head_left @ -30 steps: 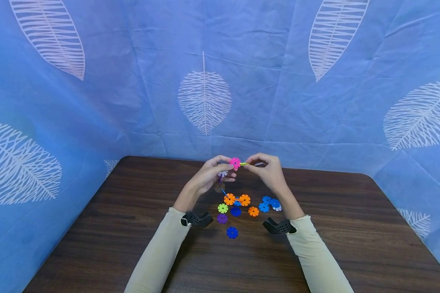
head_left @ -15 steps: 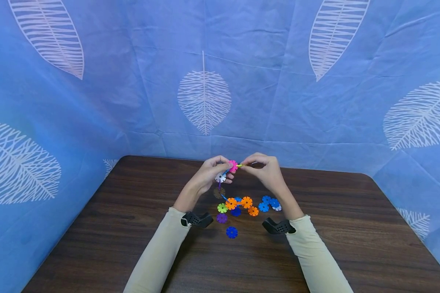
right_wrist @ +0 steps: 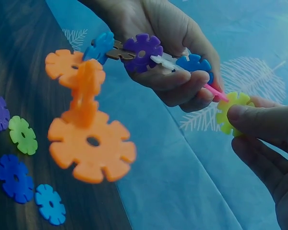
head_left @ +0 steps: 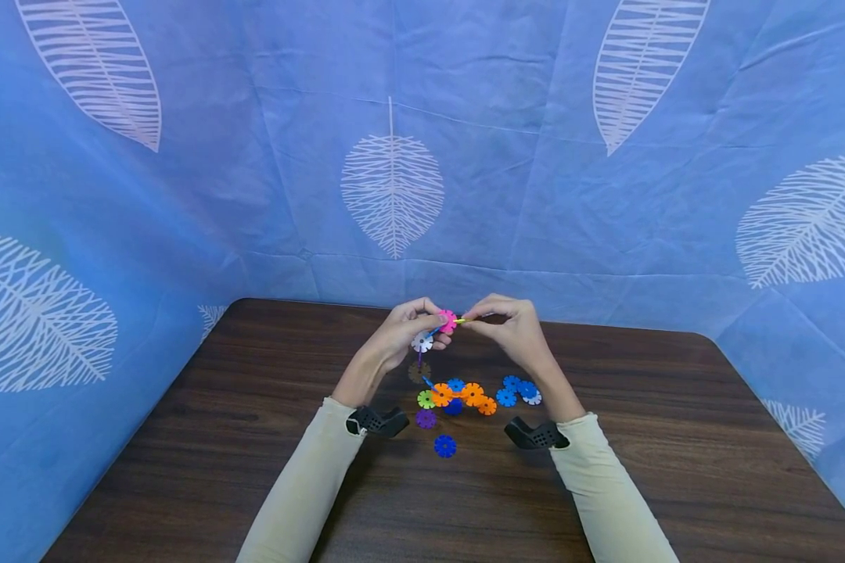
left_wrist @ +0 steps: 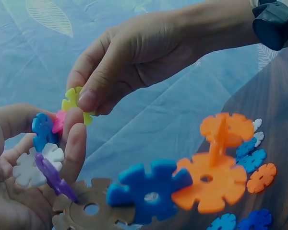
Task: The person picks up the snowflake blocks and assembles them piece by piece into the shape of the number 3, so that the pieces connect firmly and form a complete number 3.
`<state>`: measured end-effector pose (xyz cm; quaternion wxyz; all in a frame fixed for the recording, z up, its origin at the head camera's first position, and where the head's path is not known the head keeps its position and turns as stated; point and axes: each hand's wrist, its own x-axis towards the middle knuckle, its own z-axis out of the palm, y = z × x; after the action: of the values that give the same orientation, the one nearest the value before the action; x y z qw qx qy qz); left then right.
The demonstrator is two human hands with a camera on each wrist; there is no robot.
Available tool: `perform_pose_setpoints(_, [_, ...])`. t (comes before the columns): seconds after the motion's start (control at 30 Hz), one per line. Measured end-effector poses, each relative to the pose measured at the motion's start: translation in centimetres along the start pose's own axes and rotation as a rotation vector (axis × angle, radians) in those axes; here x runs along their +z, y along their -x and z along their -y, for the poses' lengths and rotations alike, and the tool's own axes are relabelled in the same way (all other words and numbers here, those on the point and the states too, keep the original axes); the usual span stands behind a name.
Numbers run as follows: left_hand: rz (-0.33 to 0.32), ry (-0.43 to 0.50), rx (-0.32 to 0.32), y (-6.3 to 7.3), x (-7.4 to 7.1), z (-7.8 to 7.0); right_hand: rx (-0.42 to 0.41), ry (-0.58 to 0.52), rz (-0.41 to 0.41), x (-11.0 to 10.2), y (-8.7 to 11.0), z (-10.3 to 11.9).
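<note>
My left hand [head_left: 399,336] pinches a pink notched flower disc [head_left: 448,320] at one end of a chain of interlocked discs. Between finger and thumb, my right hand [head_left: 512,322] holds a yellow disc [right_wrist: 225,117], its edge meeting the pink one; how deep the slots engage is hidden by fingers. From the pink disc the chain runs through a blue disc [left_wrist: 43,128], a white disc [left_wrist: 26,167], a purple disc [right_wrist: 142,53], a brown disc [left_wrist: 69,213] and another blue disc [left_wrist: 151,179] to several orange discs [left_wrist: 209,196], hanging below the left hand.
Loose discs lie on the dark wooden table [head_left: 253,469]: green [right_wrist: 23,135], purple [head_left: 426,419], dark blue [head_left: 445,446] and orange [head_left: 488,406]. A blue and white group [head_left: 511,391] lies near the right wrist. A blue leaf-patterned cloth [head_left: 500,195] hangs behind.
The pink disc has shifted slightly left and down, and the right hand has followed with the yellow disc. The hanging chain has dropped a little, with its orange end swinging over the loose discs.
</note>
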<state>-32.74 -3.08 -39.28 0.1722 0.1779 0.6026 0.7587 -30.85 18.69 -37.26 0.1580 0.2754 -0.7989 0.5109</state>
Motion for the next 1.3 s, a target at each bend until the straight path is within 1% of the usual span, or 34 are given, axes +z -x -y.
perform_pose_setpoints(0.07, [0.002, -0.009, 0.014, 0.1, 0.0, 0.0, 0.004, 0.005, 0.003, 0.1, 0.0, 0.1])
perform_pose_setpoints(0.3, [0.018, -0.074, 0.079, 0.3, -0.1, 0.1, 0.003, 0.086, 0.02, 0.8, -0.1, 0.3])
perform_pose_setpoints(0.43, [0.008, -0.08, 0.067, 0.3, -0.3, 0.1, 0.017, 0.058, 0.015, 1.0, -0.1, 0.3])
perform_pose_setpoints(0.63, [-0.012, -0.093, 0.022, 0.3, -0.2, -0.1, 0.061, 0.0, 0.023, 0.9, 0.0, 0.1])
perform_pose_setpoints(0.73, [-0.022, -0.09, 0.001, 0.3, -0.1, -0.2, 0.086, -0.014, 0.031, 0.9, 0.1, 0.1])
perform_pose_setpoints(0.83, [-0.034, -0.093, -0.014, 0.2, 0.0, -0.1, 0.107, -0.003, 0.052, 0.9, 0.1, 0.1])
perform_pose_setpoints(0.93, [-0.052, -0.108, -0.024, 0.0, -0.2, 0.0, 0.141, 0.008, 0.091, 0.5, 0.1, 0.2])
perform_pose_setpoints(1.03, [-0.075, -0.115, -0.035, -0.2, -0.5, 0.1, 0.177, 0.01, 0.151, -0.2, 0.0, 0.3])
perform_pose_setpoints(1.13, [-0.093, -0.109, -0.041, -0.2, -0.8, 0.2, 0.223, 0.01, 0.215, -1.0, 0.0, 0.2])
perform_pose_setpoints(1.3, [-0.113, -0.1, -0.04, -0.1, -1.3, 0.1, 0.26, 0.056, 0.336, -2.1, 0.0, -0.1])
